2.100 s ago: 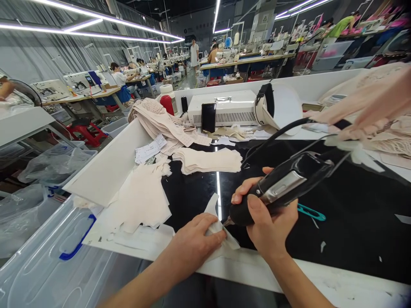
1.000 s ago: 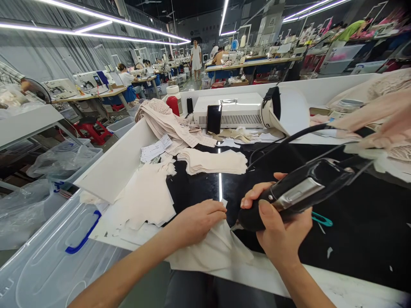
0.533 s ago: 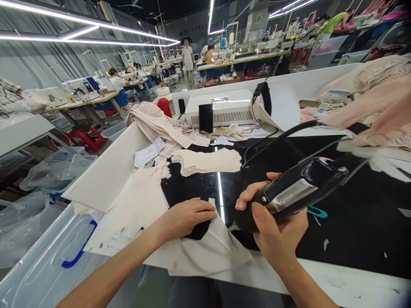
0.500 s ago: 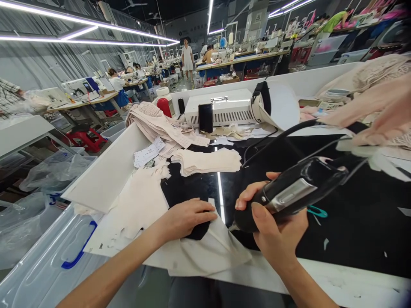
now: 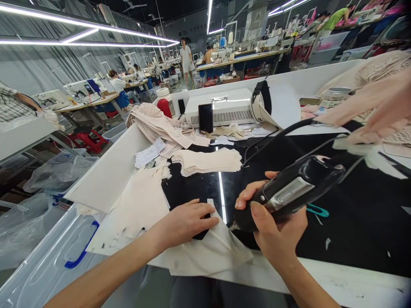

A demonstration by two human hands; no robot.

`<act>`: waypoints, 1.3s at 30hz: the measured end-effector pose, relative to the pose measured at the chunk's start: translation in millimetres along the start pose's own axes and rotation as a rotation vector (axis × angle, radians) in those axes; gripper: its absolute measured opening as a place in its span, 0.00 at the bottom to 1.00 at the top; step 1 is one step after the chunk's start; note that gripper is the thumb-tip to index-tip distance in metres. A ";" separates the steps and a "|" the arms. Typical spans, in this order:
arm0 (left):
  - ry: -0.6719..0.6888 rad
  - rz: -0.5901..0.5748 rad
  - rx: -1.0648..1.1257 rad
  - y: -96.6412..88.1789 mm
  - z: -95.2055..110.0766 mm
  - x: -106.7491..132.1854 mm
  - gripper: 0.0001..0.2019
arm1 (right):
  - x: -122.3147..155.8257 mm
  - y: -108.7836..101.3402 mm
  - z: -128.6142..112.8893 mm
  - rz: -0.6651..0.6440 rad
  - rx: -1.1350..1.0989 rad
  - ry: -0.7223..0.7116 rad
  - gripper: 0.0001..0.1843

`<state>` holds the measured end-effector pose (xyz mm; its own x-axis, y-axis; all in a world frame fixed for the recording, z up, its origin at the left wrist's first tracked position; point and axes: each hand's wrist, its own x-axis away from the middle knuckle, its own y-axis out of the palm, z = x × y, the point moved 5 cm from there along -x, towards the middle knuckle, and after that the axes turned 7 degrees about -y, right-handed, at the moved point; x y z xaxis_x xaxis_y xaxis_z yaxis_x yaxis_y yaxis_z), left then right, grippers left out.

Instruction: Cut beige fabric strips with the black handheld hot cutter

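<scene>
My right hand (image 5: 279, 231) is wrapped round a black corded hand tool (image 5: 289, 192) with a silver panel; its kind I cannot make out. The tool slants, with its small tip low at the left, beside the edge of a thin cream fabric piece (image 5: 215, 252). My left hand (image 5: 192, 218) lies over that fabric with fingers stretched out, the fingertips pressing near a narrow pale strip (image 5: 210, 202). The fabric drapes over the table's front edge. Behind lies a stack of cream cut pieces (image 5: 208, 161), and more cream fabric (image 5: 138, 201) spreads to the left.
A white vented box (image 5: 221, 107) stands at the back with a phone (image 5: 205, 117) leaning on it. Teal snips (image 5: 317, 210) lie right of the tool on the black tabletop (image 5: 353, 231). The tool's cable (image 5: 282, 137) arches back. A blurred pinkish shape fills the upper right.
My left fingers have shifted slightly to the right on the fabric. The right hand and tool stay nearly still. At far left, a person's arm has come further into view.
</scene>
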<state>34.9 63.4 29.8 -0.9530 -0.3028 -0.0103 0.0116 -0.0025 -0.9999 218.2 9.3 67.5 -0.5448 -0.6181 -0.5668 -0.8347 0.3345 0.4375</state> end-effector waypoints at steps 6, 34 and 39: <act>0.035 0.139 -0.016 -4.7 2.8 -0.4 0.15 | -0.7 0.9 -0.7 -0.002 0.020 -0.009 0.24; 0.013 0.062 -0.005 -4.5 15.6 -0.6 0.25 | -0.3 -2.7 -1.2 0.007 0.022 0.005 0.24; 0.014 0.063 -0.005 -0.8 15.1 -0.2 0.24 | -6.0 -0.6 -1.0 0.055 0.048 -0.008 0.26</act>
<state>39.6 49.0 30.6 -0.9546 -0.2888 -0.0734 0.0702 0.0214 -0.9973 222.1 12.0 71.3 -0.5901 -0.5920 -0.5490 -0.8065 0.4018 0.4337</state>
